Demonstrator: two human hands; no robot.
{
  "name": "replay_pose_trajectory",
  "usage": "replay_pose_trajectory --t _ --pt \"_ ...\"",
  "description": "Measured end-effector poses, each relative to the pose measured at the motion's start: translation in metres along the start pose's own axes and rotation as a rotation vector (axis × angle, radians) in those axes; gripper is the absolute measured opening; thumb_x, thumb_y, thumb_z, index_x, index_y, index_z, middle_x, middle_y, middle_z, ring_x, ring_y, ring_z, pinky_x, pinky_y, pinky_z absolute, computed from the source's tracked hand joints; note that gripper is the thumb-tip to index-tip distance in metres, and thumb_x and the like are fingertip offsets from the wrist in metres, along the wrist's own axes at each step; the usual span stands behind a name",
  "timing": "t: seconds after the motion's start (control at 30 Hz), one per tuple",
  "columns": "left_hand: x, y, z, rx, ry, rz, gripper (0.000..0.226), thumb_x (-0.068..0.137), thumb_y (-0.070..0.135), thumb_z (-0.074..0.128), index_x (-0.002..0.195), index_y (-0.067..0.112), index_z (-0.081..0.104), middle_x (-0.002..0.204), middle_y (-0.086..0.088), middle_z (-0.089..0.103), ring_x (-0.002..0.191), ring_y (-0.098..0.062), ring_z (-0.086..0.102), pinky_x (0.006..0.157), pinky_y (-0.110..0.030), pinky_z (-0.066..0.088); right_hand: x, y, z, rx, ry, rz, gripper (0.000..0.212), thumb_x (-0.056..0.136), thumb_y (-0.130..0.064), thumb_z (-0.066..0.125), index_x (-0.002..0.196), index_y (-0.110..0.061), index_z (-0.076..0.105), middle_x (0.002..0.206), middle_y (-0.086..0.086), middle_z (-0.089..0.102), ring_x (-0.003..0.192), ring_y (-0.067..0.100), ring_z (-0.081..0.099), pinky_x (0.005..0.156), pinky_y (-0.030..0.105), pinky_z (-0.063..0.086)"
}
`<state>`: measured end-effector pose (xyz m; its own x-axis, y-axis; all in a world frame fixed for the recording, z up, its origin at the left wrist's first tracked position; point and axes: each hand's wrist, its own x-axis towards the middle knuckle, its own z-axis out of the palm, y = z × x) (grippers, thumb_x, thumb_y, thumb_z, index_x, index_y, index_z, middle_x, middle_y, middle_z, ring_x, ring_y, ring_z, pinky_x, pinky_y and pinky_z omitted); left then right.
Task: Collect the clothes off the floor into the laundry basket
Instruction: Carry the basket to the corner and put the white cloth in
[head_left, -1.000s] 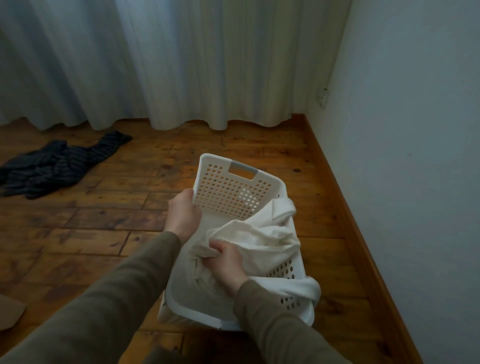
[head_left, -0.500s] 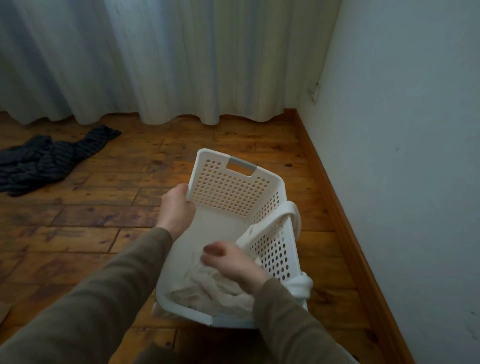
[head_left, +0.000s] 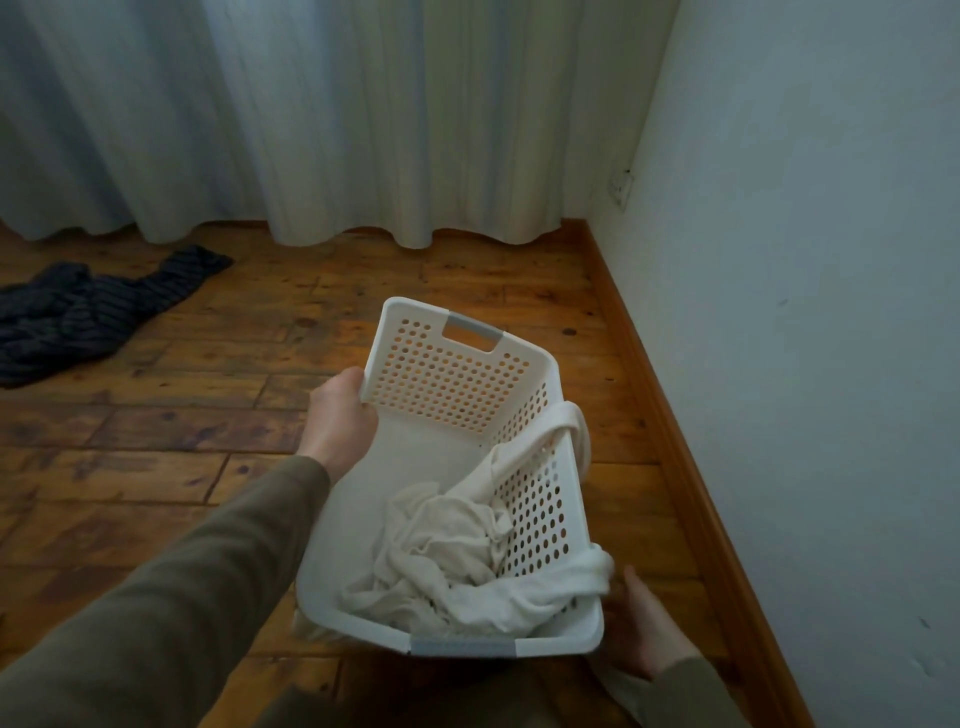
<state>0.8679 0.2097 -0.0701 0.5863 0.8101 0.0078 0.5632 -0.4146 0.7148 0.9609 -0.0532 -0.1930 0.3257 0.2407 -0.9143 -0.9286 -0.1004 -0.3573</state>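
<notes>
A white perforated laundry basket (head_left: 452, 384) is held tilted above the wooden floor. My left hand (head_left: 340, 415) grips its left rim near the far corner. A white garment (head_left: 441, 545) lies crumpled inside, with parts draped over the right rim. My right hand (head_left: 641, 629) is outside the basket's near right corner, below the hanging cloth, fingers spread; I cannot see whether it touches the cloth. A dark striped garment (head_left: 78, 312) lies on the floor at the far left.
Pale curtains (head_left: 311, 119) hang to the floor along the far side. A white wall (head_left: 805, 312) with a wooden skirting board (head_left: 670, 415) runs along the right. A wall socket (head_left: 621, 188) sits near the corner.
My right hand has let go of the white garment inside the basket and moved out to the basket's near right corner. The garment has settled lower in the basket.
</notes>
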Motion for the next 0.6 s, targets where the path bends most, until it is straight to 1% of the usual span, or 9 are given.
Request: replay_pose_trajectory --t 0.07,0.13,0.2,0.27,0.33,0.4,0.5,0.53,0.6 --pt "0.001 -0.001 -0.001 0.018 0.006 0.016 0.030 0.088 -0.005 0.043 0.114 -0.001 0.058 0.117 -0.021 0.062 0.105 -0.033 0.057 0.080 -0.031 0.043 -0.002 -0.012 0.012 0.185 -0.007 0.036 0.075 0.090 -0.058 0.029 0.144 -0.007 0.027 0.139 0.027 0.040 0.127 0.040 0.040 0.100 0.052 0.033" --pt "0.002 -0.002 -0.002 0.038 0.016 0.031 0.030 0.087 -0.006 0.042 0.112 -0.003 0.059 0.116 -0.022 0.062 0.095 -0.029 0.055 0.076 -0.028 0.038 -0.015 -0.030 0.026 0.194 -0.010 0.007 0.075 0.090 -0.059 0.027 0.144 -0.007 0.028 0.146 0.025 0.033 0.132 0.037 0.036 0.107 0.048 0.027" --pt "0.002 -0.003 -0.003 0.044 0.021 0.042 0.030 0.087 -0.006 0.043 0.111 -0.003 0.059 0.115 -0.022 0.062 0.088 -0.020 0.049 0.075 -0.026 0.037 -0.026 -0.049 0.038 -0.033 0.032 -0.139 0.065 0.093 -0.056 0.023 0.141 -0.014 0.036 0.126 0.024 0.051 0.113 0.037 0.050 0.099 0.048 0.036" --pt "0.003 -0.005 -0.002 0.043 0.025 0.049 0.030 0.087 -0.006 0.043 0.113 -0.002 0.059 0.116 -0.021 0.062 0.088 -0.017 0.047 0.078 -0.030 0.042 -0.030 -0.067 0.050 -0.185 0.079 -0.276 0.054 0.096 -0.049 0.025 0.142 -0.022 0.032 0.105 0.020 0.057 0.111 0.037 0.051 0.101 0.050 0.037" --pt "0.004 -0.006 -0.002 0.045 0.028 0.052 0.031 0.088 -0.005 0.043 0.114 -0.001 0.059 0.116 -0.021 0.062 0.087 -0.017 0.047 0.084 -0.037 0.047 -0.025 -0.084 0.059 -0.371 0.155 -0.429 0.050 0.098 -0.035 0.032 0.146 -0.032 0.017 0.128 0.017 0.051 0.125 0.036 0.044 0.103 0.052 0.035" --pt "0.005 -0.006 -0.001 0.048 0.023 0.058 0.030 0.088 -0.005 0.043 0.114 -0.001 0.059 0.115 -0.020 0.063 0.087 -0.017 0.047 0.086 -0.039 0.047 -0.020 -0.096 0.065 -0.500 0.157 -0.529 0.060 0.097 -0.021 0.040 0.147 -0.038 0.011 0.148 0.011 0.034 0.131 0.034 0.039 0.103 0.052 0.035" --pt "0.008 -0.010 0.000 0.069 0.029 0.068 0.029 0.087 -0.005 0.043 0.110 -0.001 0.059 0.111 -0.019 0.063 0.085 -0.016 0.046 0.076 -0.031 0.044 -0.018 -0.105 0.074 -0.472 0.100 -0.573 0.057 0.097 -0.020 0.039 0.146 -0.037 0.016 0.148 0.008 0.036 0.127 0.030 0.044 0.089 0.044 0.045" --pt "0.009 -0.011 0.000 0.079 0.032 0.070 0.029 0.087 -0.005 0.042 0.109 -0.001 0.060 0.110 -0.019 0.064 0.084 -0.016 0.046 0.072 -0.027 0.040 -0.018 -0.106 0.076 -0.442 0.078 -0.566 0.052 0.098 -0.024 0.037 0.145 -0.038 0.021 0.140 0.006 0.045 0.119 0.028 0.051 0.075 0.037 0.047" --pt "0.010 -0.014 0.000 0.089 0.035 0.069 0.029 0.086 -0.006 0.042 0.107 0.000 0.060 0.108 -0.018 0.064 0.083 -0.017 0.047 0.068 -0.022 0.034 -0.018 -0.109 0.081 -0.363 0.037 -0.514 0.033 0.098 -0.032 0.037 0.129 -0.033 0.047 0.106 0.003 0.061 0.089 0.021 0.060 0.057 0.028 0.044"
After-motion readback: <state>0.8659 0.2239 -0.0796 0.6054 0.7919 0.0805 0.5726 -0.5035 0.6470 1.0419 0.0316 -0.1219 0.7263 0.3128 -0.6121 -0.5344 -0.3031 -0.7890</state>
